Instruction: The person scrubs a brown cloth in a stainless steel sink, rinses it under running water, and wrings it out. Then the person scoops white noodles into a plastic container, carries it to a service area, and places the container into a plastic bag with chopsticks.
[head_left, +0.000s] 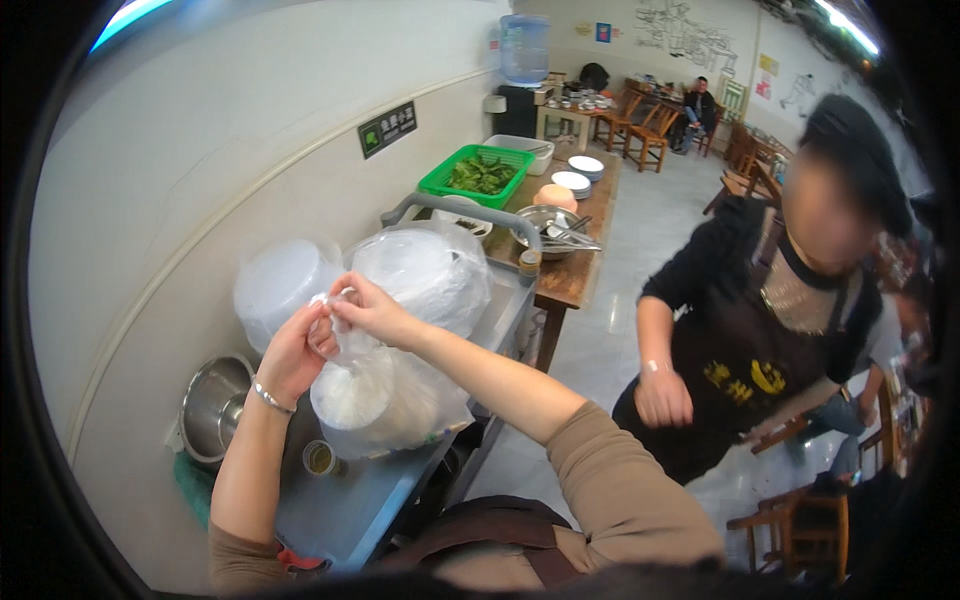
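My left hand (298, 346) and my right hand (369, 309) meet above a metal cart, pinching the gathered neck of a clear plastic bag (397, 401). The bag stands on the cart top (337, 510), and a round white container or contents shows through its film. Behind it sits a second clear bag (420, 262) with round, pale lidded containers inside. Another bagged white round container (279, 281) leans by the wall. Below my left hand is a small clear cup (320, 457) with something brownish in it. Whether the bag neck is knotted cannot be made out.
A steel bowl (216, 409) tilts against the wall. Past the cart's grey handle (465, 206), a wooden table (562, 283) holds a green basket of leafy greens (480, 174), stacked plates (571, 184) and a metal bowl with utensils (551, 229). A person in a dark apron (720, 375) stands close on the right.
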